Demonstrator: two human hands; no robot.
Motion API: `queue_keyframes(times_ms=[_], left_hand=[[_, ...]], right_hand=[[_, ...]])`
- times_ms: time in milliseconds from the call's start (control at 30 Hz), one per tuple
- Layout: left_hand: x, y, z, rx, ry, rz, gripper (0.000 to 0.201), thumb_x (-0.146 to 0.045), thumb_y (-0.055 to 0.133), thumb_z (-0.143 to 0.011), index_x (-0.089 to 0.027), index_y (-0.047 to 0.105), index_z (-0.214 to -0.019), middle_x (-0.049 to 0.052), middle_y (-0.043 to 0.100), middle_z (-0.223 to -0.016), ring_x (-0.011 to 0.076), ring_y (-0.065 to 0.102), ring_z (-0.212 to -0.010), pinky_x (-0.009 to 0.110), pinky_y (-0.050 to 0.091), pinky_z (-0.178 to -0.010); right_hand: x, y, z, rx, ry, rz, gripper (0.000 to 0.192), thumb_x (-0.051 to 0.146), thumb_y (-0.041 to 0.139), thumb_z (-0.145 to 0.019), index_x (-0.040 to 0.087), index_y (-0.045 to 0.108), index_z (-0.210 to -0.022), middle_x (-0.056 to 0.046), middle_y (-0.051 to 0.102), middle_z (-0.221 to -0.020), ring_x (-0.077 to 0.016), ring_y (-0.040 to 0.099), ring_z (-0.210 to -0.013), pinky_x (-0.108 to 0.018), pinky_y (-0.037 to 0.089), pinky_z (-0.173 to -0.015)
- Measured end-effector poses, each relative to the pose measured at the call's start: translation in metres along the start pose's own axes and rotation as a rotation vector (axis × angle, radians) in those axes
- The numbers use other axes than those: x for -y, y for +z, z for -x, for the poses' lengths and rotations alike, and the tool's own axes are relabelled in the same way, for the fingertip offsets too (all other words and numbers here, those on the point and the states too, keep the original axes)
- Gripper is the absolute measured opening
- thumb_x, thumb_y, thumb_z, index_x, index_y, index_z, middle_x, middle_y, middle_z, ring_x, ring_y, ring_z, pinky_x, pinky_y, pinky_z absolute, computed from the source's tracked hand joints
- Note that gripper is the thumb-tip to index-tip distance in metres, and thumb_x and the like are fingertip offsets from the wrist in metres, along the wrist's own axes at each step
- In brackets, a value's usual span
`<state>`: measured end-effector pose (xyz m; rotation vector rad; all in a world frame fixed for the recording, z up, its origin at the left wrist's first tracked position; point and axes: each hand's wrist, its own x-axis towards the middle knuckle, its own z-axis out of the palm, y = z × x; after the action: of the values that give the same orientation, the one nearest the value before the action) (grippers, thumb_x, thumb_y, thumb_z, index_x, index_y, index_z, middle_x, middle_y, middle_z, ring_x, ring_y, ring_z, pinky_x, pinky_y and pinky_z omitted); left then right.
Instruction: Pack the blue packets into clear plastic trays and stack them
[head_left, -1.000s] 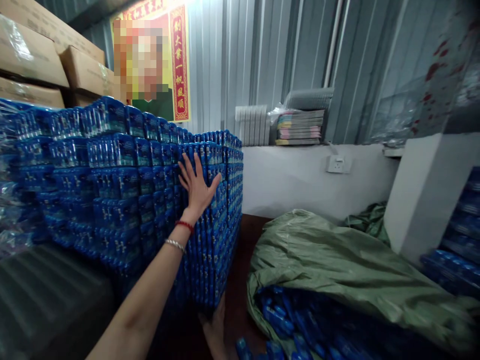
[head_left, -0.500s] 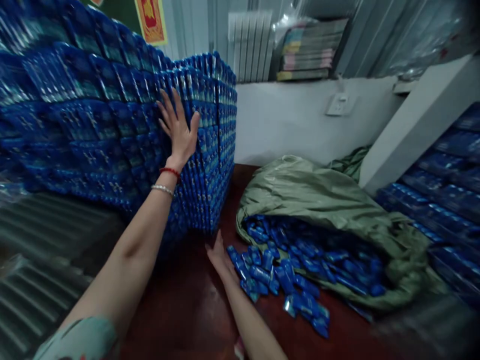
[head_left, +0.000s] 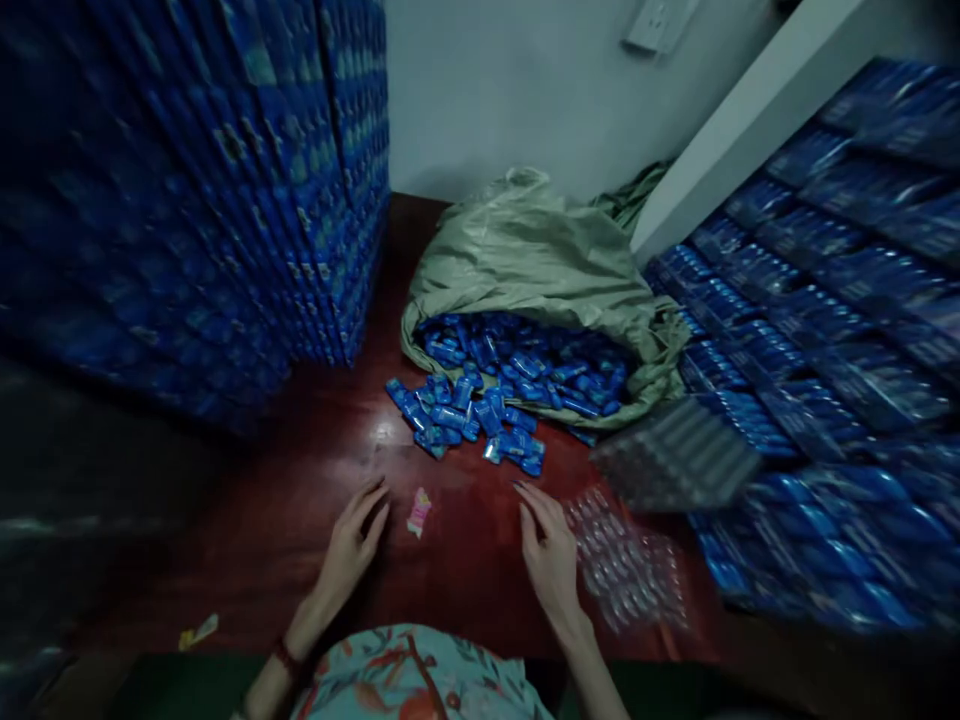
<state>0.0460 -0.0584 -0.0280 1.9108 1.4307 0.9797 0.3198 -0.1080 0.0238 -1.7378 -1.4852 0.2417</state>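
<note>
My left hand [head_left: 358,540] is over the red-brown tabletop [head_left: 450,590], its fingers apart and nothing in them. A small pink wrapped piece [head_left: 419,512] lies just to the right of its fingertips. My right hand [head_left: 549,548] also holds nothing, thumb and fingers apart, beside a clear moulded plastic tray [head_left: 622,565]. Beyond both hands, small blue wrapped packets [head_left: 454,418] spill in a loose pile from the mouth of a green woven sack [head_left: 525,250]. More of the same packets fill the sack's opening.
A tall stack of blue packs [head_left: 300,200] rises at the left. More blue packs [head_left: 795,330] are piled at the right, behind a slanted white beam [head_left: 750,120]. A blurred stack of ridged trays [head_left: 679,455] stands near the sack. A yellow-and-white scrap [head_left: 199,632] lies front left.
My left hand has left the tall stack of blue packs and come down over the table. My right hand has drawn back from the stack's base. The view has tipped downward.
</note>
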Motion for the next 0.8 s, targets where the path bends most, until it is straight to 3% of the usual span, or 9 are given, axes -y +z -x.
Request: queue_keyframes(times_ms=[100, 200, 300, 367, 433, 533, 633, 700, 800], left_hand=[[0.015, -0.005, 0.017, 0.064, 0.018, -0.053, 0.032, -0.034, 0.044, -0.09, -0.022, 0.06, -0.115, 0.007, 0.058, -0.126, 0.024, 0.056, -0.114, 0.04, 0.049, -0.097], [0.036, -0.008, 0.011, 0.06, 0.115, -0.131, 0.036, -0.04, 0.043, -0.09, -0.02, 0.062, -0.113, 0.012, 0.057, -0.126, 0.0264, 0.057, -0.112, 0.044, 0.05, -0.093], [0.05, -0.008, -0.008, 0.104, 0.178, -0.147, 0.039, -0.045, 0.043, -0.089, -0.02, 0.064, -0.11, 0.011, 0.061, -0.119, 0.0255, 0.06, -0.107, 0.042, 0.051, -0.091], [0.05, -0.008, -0.02, 0.138, 0.185, -0.138, 0.04, -0.047, 0.041, -0.089, -0.02, 0.063, -0.109, 0.01, 0.064, -0.114, 0.024, 0.062, -0.104, 0.039, 0.051, -0.091], [0.042, -0.008, -0.029, 0.162, 0.175, -0.131, 0.042, -0.048, 0.04, -0.09, -0.019, 0.063, -0.109, 0.009, 0.066, -0.112, 0.0234, 0.063, -0.102, 0.039, 0.051, -0.091], [0.023, -0.006, -0.036, 0.179, 0.178, -0.114, 0.042, -0.047, 0.039, -0.09, -0.018, 0.062, -0.109, 0.009, 0.066, -0.112, 0.0236, 0.063, -0.104, 0.039, 0.051, -0.092], [0.003, -0.003, -0.036, 0.152, 0.198, -0.078, 0.04, -0.045, 0.039, -0.091, -0.018, 0.061, -0.11, 0.01, 0.064, -0.115, 0.0235, 0.061, -0.107, 0.039, 0.05, -0.093], [-0.007, 0.0, -0.035, 0.136, 0.209, -0.043, 0.037, -0.043, 0.04, -0.091, -0.019, 0.061, -0.11, 0.01, 0.063, -0.116, 0.0229, 0.06, -0.108, 0.039, 0.05, -0.094], [-0.018, 0.009, -0.033, 0.189, 0.209, 0.021, 0.033, -0.039, 0.042, -0.091, -0.02, 0.061, -0.109, 0.009, 0.065, -0.113, 0.0212, 0.061, -0.105, 0.037, 0.05, -0.093]], right_hand=[[-0.008, -0.009, 0.017, -0.03, 0.019, 0.099, 0.028, 0.025, 0.044, -0.09, 0.019, 0.065, -0.107, -0.009, 0.067, -0.105, -0.0188, 0.061, -0.099, -0.038, 0.048, -0.089], [-0.014, -0.027, 0.004, -0.118, -0.017, 0.247, 0.03, 0.026, 0.041, -0.092, 0.018, 0.062, -0.112, -0.011, 0.065, -0.11, -0.0203, 0.058, -0.104, -0.042, 0.045, -0.092], [-0.023, -0.072, -0.032, -0.402, -0.007, 0.55, 0.037, 0.031, 0.041, -0.092, 0.014, 0.056, -0.122, -0.016, 0.056, -0.124, -0.0266, 0.046, -0.12, -0.05, 0.036, -0.1], [-0.031, -0.105, -0.055, -0.504, 0.07, 0.771, 0.044, 0.035, 0.041, -0.092, 0.014, 0.05, -0.13, -0.018, 0.047, -0.134, -0.0319, 0.035, -0.129, -0.057, 0.029, -0.102], [-0.04, -0.125, -0.068, -0.417, 0.123, 0.916, 0.049, 0.037, 0.039, -0.092, 0.016, 0.042, -0.136, -0.017, 0.039, -0.142, -0.0355, 0.027, -0.133, -0.062, 0.024, -0.101], [-0.05, -0.13, -0.069, -0.233, 0.118, 0.981, 0.053, 0.035, 0.035, -0.093, 0.017, 0.031, -0.142, -0.017, 0.031, -0.147, -0.0366, 0.022, -0.135, -0.066, 0.021, -0.1], [-0.055, -0.123, -0.053, -0.335, 0.082, 0.941, 0.055, 0.035, 0.037, -0.092, 0.015, 0.028, -0.143, -0.018, 0.025, -0.149, -0.0356, 0.017, -0.138, -0.063, 0.019, -0.103], [-0.059, -0.12, -0.034, -0.422, 0.048, 0.838, 0.051, 0.033, 0.036, -0.093, 0.015, 0.035, -0.14, -0.019, 0.033, -0.144, -0.032, 0.027, -0.134, -0.056, 0.025, -0.104], [-0.072, -0.111, -0.002, -0.248, 0.045, 0.709, 0.044, 0.037, 0.035, -0.093, 0.019, 0.047, -0.131, -0.015, 0.054, -0.125, -0.0275, 0.046, -0.12, -0.05, 0.032, -0.1]])
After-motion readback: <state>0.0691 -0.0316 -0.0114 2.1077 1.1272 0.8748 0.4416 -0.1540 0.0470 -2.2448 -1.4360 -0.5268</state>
